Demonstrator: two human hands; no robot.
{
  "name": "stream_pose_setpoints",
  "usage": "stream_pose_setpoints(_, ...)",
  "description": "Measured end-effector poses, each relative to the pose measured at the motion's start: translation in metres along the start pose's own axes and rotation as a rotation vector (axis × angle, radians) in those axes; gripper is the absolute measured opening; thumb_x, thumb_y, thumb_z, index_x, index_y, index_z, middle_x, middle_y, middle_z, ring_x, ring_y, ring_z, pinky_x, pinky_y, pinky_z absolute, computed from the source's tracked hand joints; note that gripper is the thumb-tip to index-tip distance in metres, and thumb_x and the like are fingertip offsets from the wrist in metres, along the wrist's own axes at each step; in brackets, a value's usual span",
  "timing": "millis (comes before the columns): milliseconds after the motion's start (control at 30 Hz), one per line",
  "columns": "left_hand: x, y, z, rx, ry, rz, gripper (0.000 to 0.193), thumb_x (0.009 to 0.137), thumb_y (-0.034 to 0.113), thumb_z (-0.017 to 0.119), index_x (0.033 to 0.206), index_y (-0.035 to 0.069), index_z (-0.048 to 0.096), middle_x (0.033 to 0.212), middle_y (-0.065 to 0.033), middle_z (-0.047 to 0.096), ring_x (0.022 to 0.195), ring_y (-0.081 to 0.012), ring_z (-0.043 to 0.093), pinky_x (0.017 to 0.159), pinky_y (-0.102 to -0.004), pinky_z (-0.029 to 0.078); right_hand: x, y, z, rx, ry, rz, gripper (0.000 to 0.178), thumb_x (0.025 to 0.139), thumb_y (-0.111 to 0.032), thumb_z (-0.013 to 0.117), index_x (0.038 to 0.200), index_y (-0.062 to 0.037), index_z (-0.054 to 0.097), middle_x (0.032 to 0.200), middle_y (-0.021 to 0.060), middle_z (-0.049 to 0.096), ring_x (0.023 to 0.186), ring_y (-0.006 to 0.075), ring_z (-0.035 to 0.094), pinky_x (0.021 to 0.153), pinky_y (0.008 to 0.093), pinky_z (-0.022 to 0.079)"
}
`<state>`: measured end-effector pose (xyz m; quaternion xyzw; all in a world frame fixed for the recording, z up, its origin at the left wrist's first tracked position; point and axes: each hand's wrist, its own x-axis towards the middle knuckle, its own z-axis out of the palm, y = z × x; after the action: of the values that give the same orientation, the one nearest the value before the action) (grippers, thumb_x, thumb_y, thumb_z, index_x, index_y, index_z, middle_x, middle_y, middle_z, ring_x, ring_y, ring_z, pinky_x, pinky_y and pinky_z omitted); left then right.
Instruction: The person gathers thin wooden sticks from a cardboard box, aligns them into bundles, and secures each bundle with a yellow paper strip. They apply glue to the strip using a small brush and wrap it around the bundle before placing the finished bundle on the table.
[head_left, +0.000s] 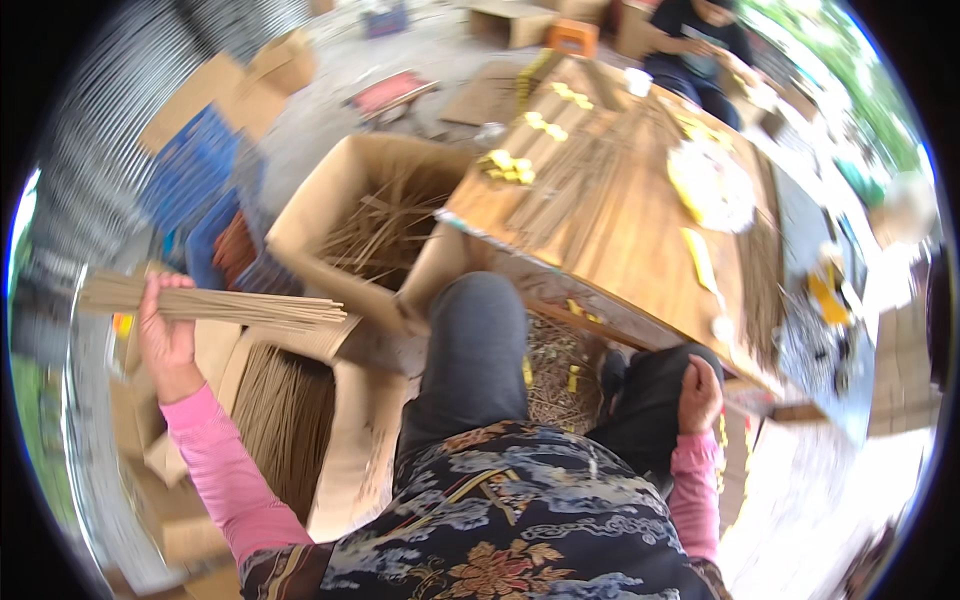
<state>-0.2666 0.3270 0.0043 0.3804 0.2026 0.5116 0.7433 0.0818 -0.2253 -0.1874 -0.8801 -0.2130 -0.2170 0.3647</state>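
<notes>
My left hand point(167, 335) is closed around a bundle of thin brown sticks point(255, 308), held level out to the left. Below it stands an open cardboard box point(355, 430) packed with long sticks point(280, 405) of the same kind. My right hand point(700, 395) rests by my right thigh, its fingers loosely curled, with nothing visible in it. Closest to that hand is the wooden table point(640, 265). Loose sticks point(575, 190) lie across the tabletop, along with bundles tipped in yellow point(508, 167) at its far left corner.
Another cardboard box point(310, 215) with jumbled sticks stands left of the table. Blue crates point(190, 170) are at the far left. A plastic-wrapped roundish thing point(710, 185) and a yellow strip point(698, 258) lie on the table. A person point(700, 50) sits beyond it. Scraps litter the floor point(553, 365).
</notes>
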Motion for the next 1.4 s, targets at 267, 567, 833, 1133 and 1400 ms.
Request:
stream_pose_setpoints(267, 0.009, -0.128, 0.226, -0.207, -0.435, -0.325, 0.01, 0.082, 0.008, 0.059, 0.08, 0.003, 0.05, 0.073, -0.0061, 0.052, 0.072, -0.0194, 0.052, 0.074, -0.0347, 0.047, 0.005, -0.006, -0.012, 0.062, 0.002, 0.057, 0.01, 0.078, -0.006, 0.058, 0.086, -0.0042, 0.062, 0.077, 0.0115, 0.062, 0.072, 0.0255, 0.061, 0.066, 0.0308, 0.048)
stream_pose_setpoints(567, -0.094, -0.292, 0.38, 0.04, -0.763, -0.099, 0.009, 0.078, 0.004, 0.062, 0.083, 0.004, 0.054, 0.073, -0.0039, 0.054, 0.065, -0.0173, 0.056, 0.066, -0.0304, 0.048, 0.069, -0.016, 0.002, 0.515, -0.064, 0.144, 0.035, 0.076, -0.006, 0.062, 0.11, -0.0018, 0.053, 0.091, 0.0096, 0.058, 0.083, 0.0161, 0.056, 0.071, 0.0262, 0.046)
stream_pose_setpoints(833, -0.141, -0.381, 0.394, 0.186, -0.822, -0.225, 0.014, 0.076, 0.0, 0.063, 0.086, 0.004, 0.055, 0.078, -0.002, 0.055, 0.073, -0.0145, 0.057, 0.072, -0.0273, 0.046, 0.139, -0.021, 0.067, 0.577, -0.108, -0.103, 0.066, 0.069, -0.017, 0.069, 0.126, -0.0052, 0.038, 0.112, 0.0182, 0.05, 0.101, 0.0321, 0.051, 0.086, 0.0372, 0.042)
stream_pose_setpoints(1133, -0.127, -0.391, 0.406, 0.234, -1.043, -0.206, 0.021, 0.076, 0.001, 0.063, 0.095, 0.001, 0.053, 0.078, -0.0031, 0.056, 0.074, -0.0125, 0.055, 0.072, -0.0249, 0.045, 0.147, -0.009, 0.084, 0.682, -0.358, 0.063, 0.056, 0.071, -0.018, 0.067, 0.119, -0.0053, 0.043, 0.1, 0.0181, 0.055, 0.092, 0.0308, 0.055, 0.081, 0.0351, 0.044)
stream_pose_setpoints(1400, -0.112, -0.375, 0.395, 0.049, -0.933, -0.259, 0.01, 0.08, 0.002, 0.059, 0.08, 0.005, 0.05, 0.065, -0.0039, 0.051, 0.059, -0.0137, 0.052, 0.06, -0.0289, 0.046, 0.136, 0.012, 0.1, 0.702, -0.595, 0.03, 0.068, 0.065, -0.018, 0.069, 0.124, -0.0056, 0.04, 0.112, 0.0178, 0.051, 0.105, 0.0309, 0.049, 0.09, 0.0351, 0.039)
